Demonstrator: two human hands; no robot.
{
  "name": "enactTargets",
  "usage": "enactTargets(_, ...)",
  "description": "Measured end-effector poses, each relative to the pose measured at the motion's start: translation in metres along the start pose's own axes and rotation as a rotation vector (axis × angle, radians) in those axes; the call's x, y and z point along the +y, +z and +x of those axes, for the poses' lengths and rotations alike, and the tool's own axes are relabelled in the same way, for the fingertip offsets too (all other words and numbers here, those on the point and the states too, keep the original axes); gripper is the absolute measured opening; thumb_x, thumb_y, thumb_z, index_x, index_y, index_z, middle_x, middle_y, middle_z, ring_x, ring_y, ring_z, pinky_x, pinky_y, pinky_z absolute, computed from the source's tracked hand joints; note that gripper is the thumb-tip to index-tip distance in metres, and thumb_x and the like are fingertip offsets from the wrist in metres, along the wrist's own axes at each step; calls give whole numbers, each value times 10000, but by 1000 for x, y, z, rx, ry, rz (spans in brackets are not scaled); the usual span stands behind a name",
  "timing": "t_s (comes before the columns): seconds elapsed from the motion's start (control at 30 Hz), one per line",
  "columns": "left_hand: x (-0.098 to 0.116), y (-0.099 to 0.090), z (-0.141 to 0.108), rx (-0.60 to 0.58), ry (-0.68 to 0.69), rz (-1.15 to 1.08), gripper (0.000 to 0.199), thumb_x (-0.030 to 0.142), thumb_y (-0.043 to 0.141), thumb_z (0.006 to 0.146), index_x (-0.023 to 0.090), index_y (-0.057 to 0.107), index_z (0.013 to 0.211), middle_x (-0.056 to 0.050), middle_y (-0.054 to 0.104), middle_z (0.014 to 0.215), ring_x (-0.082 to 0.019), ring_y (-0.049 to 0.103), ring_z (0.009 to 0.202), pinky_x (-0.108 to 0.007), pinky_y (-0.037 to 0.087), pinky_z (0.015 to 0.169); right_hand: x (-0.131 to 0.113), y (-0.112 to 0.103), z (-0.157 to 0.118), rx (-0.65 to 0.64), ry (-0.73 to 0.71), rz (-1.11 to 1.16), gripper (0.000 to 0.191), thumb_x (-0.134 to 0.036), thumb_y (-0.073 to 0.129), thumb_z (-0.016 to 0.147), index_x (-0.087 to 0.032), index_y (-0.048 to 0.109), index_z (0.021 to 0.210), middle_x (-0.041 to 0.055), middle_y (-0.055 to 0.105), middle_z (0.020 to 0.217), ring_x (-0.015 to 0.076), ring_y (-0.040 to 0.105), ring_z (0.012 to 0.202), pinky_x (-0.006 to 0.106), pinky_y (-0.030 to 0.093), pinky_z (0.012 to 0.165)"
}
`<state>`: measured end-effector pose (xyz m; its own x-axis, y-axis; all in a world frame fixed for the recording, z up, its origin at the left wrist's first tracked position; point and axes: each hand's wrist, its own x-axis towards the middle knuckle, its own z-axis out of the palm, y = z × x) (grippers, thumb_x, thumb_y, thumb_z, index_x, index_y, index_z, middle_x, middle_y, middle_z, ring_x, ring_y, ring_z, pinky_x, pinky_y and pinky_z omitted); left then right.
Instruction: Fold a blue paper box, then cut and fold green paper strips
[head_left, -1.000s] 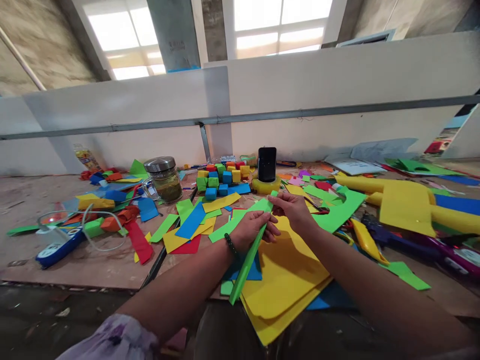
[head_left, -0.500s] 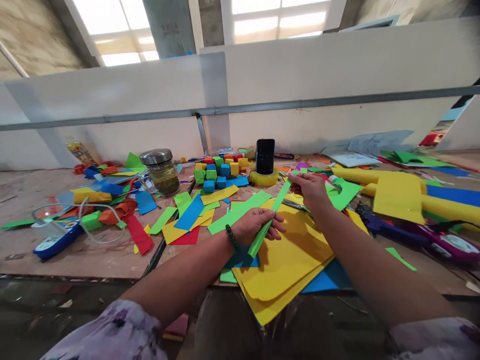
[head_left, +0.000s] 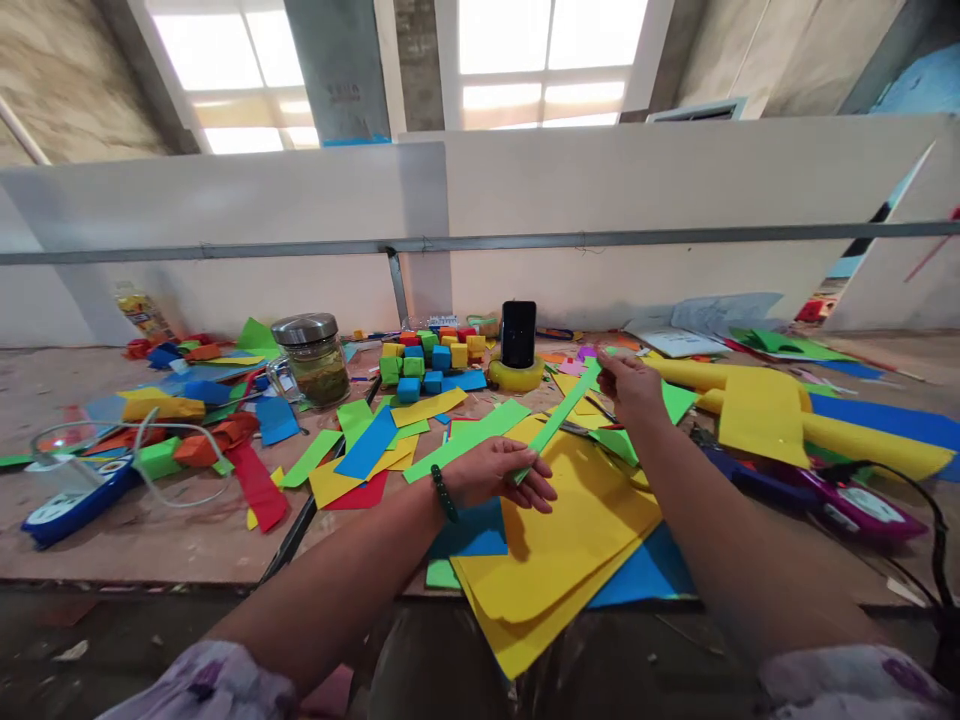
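A narrow, folded-looking green paper strip slants between my two hands above yellow sheets. My left hand, with a dark bead bracelet at the wrist, holds the strip's lower end between thumb and fingers. The other fingers are loosely bent. My right hand pinches the far upper end. Beneath the right hand lie scissors, partly covered by paper. A wider green strip rests just beyond my left hand, and a blue piece lies below it.
Small coloured paper cubes are grouped at the back beside a phone standing in a yellow tape roll. A lidded glass jar stands left. Power strips and a purple-handled tool flank the work area.
The strip's lower end no longer sticks out below my left hand; it now stops at the fingers. The camera view has tilted up slightly and shifted.
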<state>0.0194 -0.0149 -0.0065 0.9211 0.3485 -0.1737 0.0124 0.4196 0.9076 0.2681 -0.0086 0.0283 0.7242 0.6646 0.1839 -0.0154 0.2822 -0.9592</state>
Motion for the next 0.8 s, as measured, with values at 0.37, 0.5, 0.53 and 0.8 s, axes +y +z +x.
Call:
enactTargets(0.37,3,-4,3,236,56,-28,302,373,554,842,94,659,796,-98,717,713,-147,669,572,-240,492,595,4,38,-63,-531,166,-83,419,-485,858,465,-173,624,618,16,650,586,107,583,484,222,489,470)
enactTargets(0.5,5,-6,3,281,61,-23,255,313,522,854,100,658,823,-95,720,734,-136,664,566,-227,478,577,6,38,-69,-617,197,-127,421,-500,855,469,-157,652,604,39,661,584,123,612,507,218,486,467)
enactTargets(0.53,5,-6,3,274,54,-24,246,296,509,859,100,655,829,-97,721,738,-136,664,566,-229,479,576,6,38,-70,-609,182,-130,418,-507,849,478,-161,646,595,31,655,575,115,603,500,213,480,463)
enactTargets(0.8,4,-2,6,289,33,-58,290,228,381,927,96,622,834,-93,710,711,-124,654,542,-234,491,590,14,42,-83,-598,-70,-253,375,-542,738,657,-173,686,701,32,686,655,131,609,556,266,523,564)
